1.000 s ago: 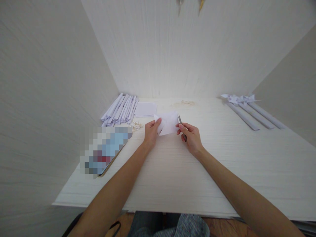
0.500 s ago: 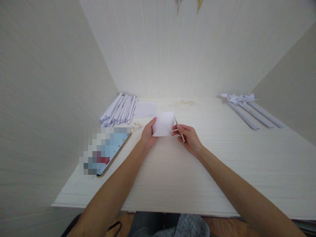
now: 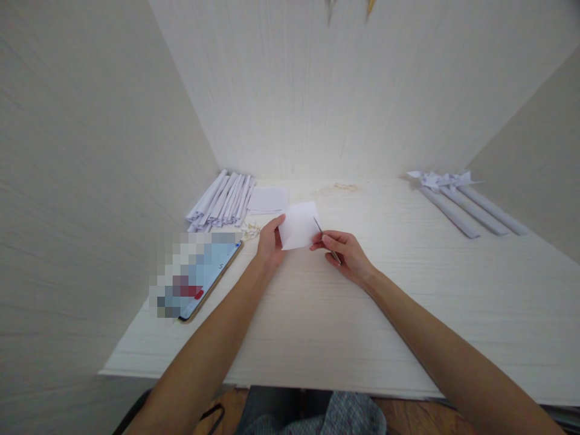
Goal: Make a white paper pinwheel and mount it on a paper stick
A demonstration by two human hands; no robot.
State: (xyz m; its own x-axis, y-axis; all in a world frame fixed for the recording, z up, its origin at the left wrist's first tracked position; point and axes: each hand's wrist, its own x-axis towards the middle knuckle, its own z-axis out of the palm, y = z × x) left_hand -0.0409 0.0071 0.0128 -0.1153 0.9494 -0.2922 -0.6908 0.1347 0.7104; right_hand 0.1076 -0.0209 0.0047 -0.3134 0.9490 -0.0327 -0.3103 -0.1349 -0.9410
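A small white sheet of paper [image 3: 296, 225] is pinched at its left edge by my left hand [image 3: 270, 241], thumb on top and fingers beneath. My right hand [image 3: 342, 251] grips a thin, dark metallic stick-like tool [image 3: 335, 256], whose slim tip lies over the paper's right edge. The right fingertips are at the paper's lower right corner; whether they also hold it, I cannot tell. The sheet is held above the table, tilted slightly.
On the left, rolled paper tubes [image 3: 222, 202] lie beside a stack of white sheets [image 3: 268, 200], small pale bits [image 3: 250, 230] and a phone [image 3: 212, 281], partly blurred. At right lie paper tubes [image 3: 473, 210] topped with folded paper shapes [image 3: 439, 180]. Walls enclose the table [image 3: 317, 338].
The paper has turned a little counterclockwise. My right hand's tool has shifted left, from beside the sheet's right edge to over it.
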